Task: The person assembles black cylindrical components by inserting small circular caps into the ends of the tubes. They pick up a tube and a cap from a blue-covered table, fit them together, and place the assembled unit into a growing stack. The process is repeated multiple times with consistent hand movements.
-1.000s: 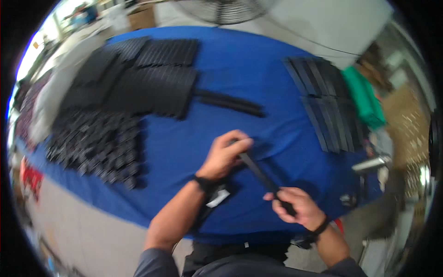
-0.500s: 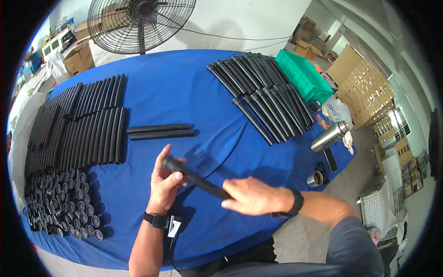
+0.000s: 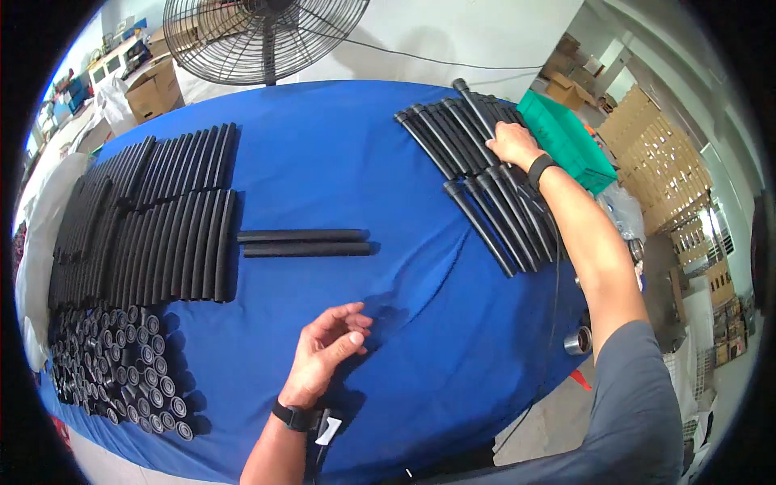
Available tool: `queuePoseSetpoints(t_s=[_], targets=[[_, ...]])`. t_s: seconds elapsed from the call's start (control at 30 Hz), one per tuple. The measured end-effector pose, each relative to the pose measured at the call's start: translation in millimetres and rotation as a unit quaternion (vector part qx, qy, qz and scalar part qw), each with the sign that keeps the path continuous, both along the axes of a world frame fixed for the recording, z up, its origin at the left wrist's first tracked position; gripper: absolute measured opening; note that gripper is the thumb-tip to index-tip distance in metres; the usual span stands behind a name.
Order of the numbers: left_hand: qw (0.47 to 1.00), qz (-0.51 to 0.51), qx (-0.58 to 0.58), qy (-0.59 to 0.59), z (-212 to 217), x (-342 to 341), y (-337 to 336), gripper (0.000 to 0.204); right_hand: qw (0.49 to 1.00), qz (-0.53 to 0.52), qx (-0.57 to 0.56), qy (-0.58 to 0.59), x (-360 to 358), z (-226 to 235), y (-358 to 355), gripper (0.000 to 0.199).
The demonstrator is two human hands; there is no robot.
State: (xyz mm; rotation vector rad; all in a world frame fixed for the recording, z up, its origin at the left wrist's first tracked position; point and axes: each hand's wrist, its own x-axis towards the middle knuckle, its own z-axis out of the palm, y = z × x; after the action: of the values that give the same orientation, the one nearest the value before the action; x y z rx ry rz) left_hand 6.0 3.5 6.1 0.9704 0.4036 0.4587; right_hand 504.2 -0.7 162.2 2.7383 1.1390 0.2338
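My right hand point(image 3: 516, 145) reaches to the far right, its fingers closed round a black capped tube point(image 3: 473, 103). That tube lies over the rows of similar capped tubes point(image 3: 482, 230), its thick end pointing away from me. My left hand point(image 3: 325, 352) hovers over the blue cloth near the middle front, palm turned inward, fingers loosely curled and apart, holding nothing. Beyond it lie two plain black tubes point(image 3: 307, 249), side by side. Further left are stacked rows of plain black tubes point(image 3: 182, 250). Below those rows stand many round black caps point(image 3: 133, 376).
Beside the capped tubes is a green plastic crate point(image 3: 566, 141). A metal cup point(image 3: 577, 341) stands near the table's right edge. A large black fan point(image 3: 267, 40) rises behind the blue-covered table point(image 3: 323, 145). A dark cable point(image 3: 554, 323) crosses the right side.
My right hand has carried the black tube from the middle to the far-right rows. My left hand has let go of it and stays near the front. The view has shifted slightly.
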Motion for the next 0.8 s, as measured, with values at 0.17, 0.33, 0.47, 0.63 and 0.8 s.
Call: queuePoseSetpoints(t_s=[0.17,0.33,0.47,0.63,0.8], targets=[[1.000,-0.010,-0.014,0.015,2.7,-1.3,2.3,0.049,0.998,-0.056,-0.031,0.009,29.9,-22.7,31.5,0.044],[0.999,-0.018,-0.026,0.022,4.8,-1.3,5.4,0.048,0.998,-0.065,-0.018,-0.002,42.5,-38.6,38.5,0.045],[0.999,-0.021,-0.021,0.022,2.3,-0.9,5.7,0.048,0.999,-0.040,-0.023,0.003,47.3,-44.9,37.7,0.045],[0.999,-0.017,-0.010,0.027,1.5,-0.5,4.8,0.046,0.999,-0.036,0.004,0.000,56.1,-51.2,33.1,0.050],[0.999,-0.022,-0.001,0.032,3.7,-0.2,5.0,0.045,1.000,-0.013,0.023,-0.008,54.1,-51.9,27.6,0.053]])
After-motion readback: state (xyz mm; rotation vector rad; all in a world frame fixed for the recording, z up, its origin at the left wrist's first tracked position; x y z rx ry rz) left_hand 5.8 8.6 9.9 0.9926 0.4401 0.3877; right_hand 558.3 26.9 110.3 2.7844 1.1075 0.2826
